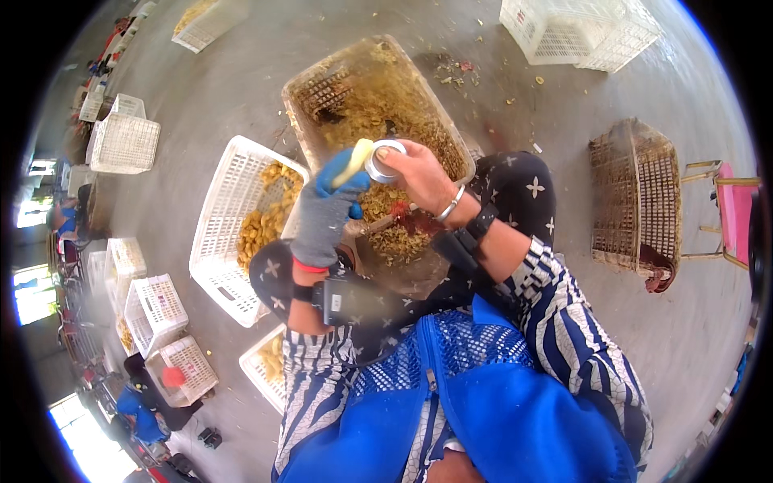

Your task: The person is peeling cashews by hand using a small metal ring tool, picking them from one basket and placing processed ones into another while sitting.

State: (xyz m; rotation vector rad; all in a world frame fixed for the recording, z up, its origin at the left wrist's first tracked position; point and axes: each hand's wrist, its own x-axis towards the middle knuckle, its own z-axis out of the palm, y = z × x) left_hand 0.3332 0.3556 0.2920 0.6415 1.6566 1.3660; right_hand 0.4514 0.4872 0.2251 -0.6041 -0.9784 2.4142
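Observation:
My left hand, in a grey glove with blue fingers, is closed around a pale yellow peeled piece that looks like ginger root. My bare right hand grips a round silver metal ring-shaped tool against the piece's right side. Both hands are over a dirty crate strewn with brownish-yellow peelings. Left of my knee, a white plastic basket contains several unpeeled yellow-brown roots. Glove and fingers hide part of both held things.
Another white basket with pale pieces stands by my left thigh. A stained crate and a pink-backed chair are at the right. White crates line the left; another lies at the far right. Scraps litter the floor.

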